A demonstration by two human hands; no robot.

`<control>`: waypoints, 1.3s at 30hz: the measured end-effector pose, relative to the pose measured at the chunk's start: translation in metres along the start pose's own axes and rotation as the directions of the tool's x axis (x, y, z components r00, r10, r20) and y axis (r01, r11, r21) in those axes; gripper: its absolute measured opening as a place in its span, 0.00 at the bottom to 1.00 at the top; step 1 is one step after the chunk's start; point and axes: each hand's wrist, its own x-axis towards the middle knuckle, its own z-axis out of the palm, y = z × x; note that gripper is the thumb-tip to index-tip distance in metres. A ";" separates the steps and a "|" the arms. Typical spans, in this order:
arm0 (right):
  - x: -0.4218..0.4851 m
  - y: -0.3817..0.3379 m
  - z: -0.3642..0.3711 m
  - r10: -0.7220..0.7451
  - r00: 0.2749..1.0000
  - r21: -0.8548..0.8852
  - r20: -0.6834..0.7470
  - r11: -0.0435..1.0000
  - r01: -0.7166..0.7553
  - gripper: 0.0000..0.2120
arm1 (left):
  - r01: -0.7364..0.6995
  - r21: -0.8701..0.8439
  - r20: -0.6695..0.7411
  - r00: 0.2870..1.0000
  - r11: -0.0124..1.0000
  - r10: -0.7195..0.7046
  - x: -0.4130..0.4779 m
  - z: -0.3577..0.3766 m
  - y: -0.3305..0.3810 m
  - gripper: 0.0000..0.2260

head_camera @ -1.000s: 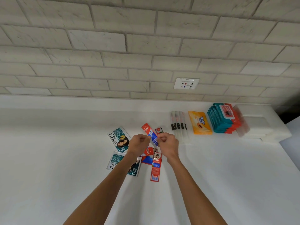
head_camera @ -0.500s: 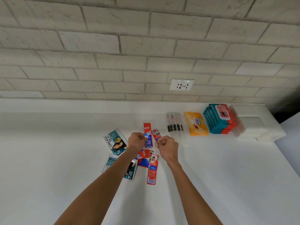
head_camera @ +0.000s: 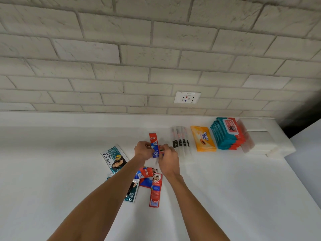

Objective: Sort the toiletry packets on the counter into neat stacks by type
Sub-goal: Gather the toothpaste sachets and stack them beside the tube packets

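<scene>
Both hands meet over the white counter (head_camera: 225,197). My left hand (head_camera: 143,150) pinches a red and blue toothpaste sachet (head_camera: 154,145) that stands upright between the hands. My right hand (head_camera: 168,159) pinches a second small sachet pressed against it, mostly hidden by the fingers. Below the hands lie more red toothpaste sachets (head_camera: 155,192) in a loose pile. Teal conditioner sachets lie to the left, one (head_camera: 113,158) in the open and another (head_camera: 131,193) partly under my left forearm.
Along the back stand a row of clear wrapped toothbrushes (head_camera: 180,140), an orange wipes pack (head_camera: 203,138), a stack of teal and red wipes packs (head_camera: 227,133) and a white tray (head_camera: 271,141). A wall socket (head_camera: 187,97) sits in the brick wall.
The held sachet turned from tilted to upright. My hands parted briefly, then closed together again around it, a little farther from me.
</scene>
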 end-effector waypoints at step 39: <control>0.030 0.030 0.015 -0.120 0.989 -0.192 0.091 0.972 0.135 0.18 | -0.611 0.625 0.412 0.787 0.486 0.460 0.014 0.017 -0.004 0.26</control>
